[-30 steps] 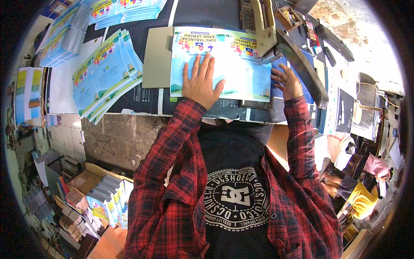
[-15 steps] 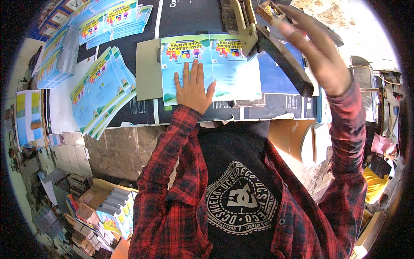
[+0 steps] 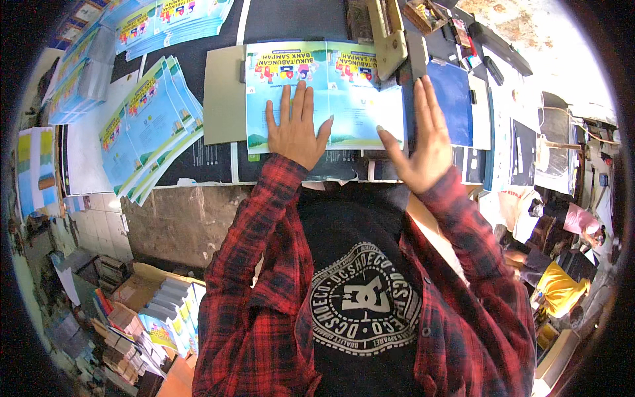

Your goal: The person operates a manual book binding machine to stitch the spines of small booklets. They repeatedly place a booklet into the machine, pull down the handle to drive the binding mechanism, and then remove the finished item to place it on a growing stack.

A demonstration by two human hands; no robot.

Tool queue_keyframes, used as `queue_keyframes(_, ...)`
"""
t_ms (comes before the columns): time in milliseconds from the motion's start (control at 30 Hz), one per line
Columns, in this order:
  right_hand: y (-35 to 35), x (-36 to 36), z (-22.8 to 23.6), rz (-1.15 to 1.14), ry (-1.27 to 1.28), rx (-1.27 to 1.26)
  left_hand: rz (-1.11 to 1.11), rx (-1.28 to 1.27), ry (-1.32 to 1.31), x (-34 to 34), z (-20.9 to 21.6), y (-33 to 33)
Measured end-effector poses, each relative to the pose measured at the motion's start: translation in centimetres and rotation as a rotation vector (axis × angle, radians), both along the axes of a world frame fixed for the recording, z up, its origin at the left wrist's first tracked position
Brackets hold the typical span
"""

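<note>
Both hands (image 3: pixel 296 129) partly cover booklet (image 3: pixel 324 92) (print blurred).

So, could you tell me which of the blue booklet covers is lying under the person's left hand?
The single cover spread open mid-table, under the left hand; the others sit in fanned stacks to the left, untouched.

Dark counter (image 3: pixel 291 20) on concrete base, tiled floor (image 3: pixel 92 212) left, cardboard boxes (image 3: pixel 142 291) below, bright daylight upper right.
</note>
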State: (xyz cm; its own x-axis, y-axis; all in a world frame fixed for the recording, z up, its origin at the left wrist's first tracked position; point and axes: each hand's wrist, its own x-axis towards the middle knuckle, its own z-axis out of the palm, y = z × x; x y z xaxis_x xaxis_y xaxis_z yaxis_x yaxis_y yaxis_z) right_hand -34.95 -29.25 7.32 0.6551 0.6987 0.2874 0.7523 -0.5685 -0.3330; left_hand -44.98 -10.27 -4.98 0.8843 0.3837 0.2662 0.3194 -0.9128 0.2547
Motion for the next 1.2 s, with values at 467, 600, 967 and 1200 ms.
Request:
queue_keyframes(467,-1.2,7.2,5.8,-0.025,0.841,0.535,-0.018,-0.174,-0.072,-0.3,0.2,1.2)
queue_keyframes(600,-3.2,11.9,-4.2,-0.075,0.497,0.353,0.484,-0.035,-0.076,-0.5,2.2,5.6)
queue_keyframes(967,-12.9,9.2,-7.6,-0.564,0.245,0.3,-0.006,-0.431,-0.11,-11.7,-0.7,20.3)
queue_keyframes(1200,-34.6,22.5,-7.3,-0.953,0.065,-0.253,0.549,-1.355,-0.333,-28.6,0.9,42.2)
